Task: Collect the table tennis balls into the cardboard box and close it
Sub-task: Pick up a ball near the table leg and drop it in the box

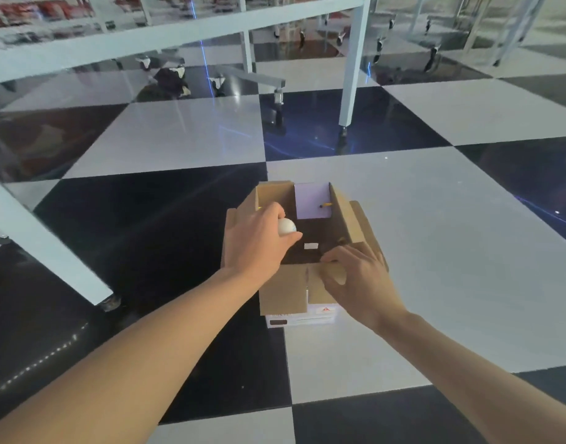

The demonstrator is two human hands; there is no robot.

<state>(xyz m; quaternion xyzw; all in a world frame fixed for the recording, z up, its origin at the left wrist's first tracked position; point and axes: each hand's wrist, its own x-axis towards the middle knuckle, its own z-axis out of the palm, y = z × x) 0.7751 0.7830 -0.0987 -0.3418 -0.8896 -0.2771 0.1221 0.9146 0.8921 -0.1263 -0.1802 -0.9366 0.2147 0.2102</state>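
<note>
Collection looked barely begun. The box stood on the checkered floor with all its flaps open, and its inside was dark. I could make out a small white label on the bottom and a dim shape toward its right wall, but no ball that I could be sure of.

1 white ball was over the box's left side, just above the opening, pinched between the thumb and curled fingers of the left hand. It had not been released.

The right hand was at the box's near right corner. Its fingers were curled over the top edge of the near flap and its thumb lay on the flap's outer face, apparently holding it down and steadying the box.

No other balls showed on the floor around the box, so how many remained could not be told. Beyond the box stood white table legs.

By my reading, dropping this ball came next. After that came fetching any balls out of view, then folding the flaps shut. Closing had not started, and most of the task was left.
</note>
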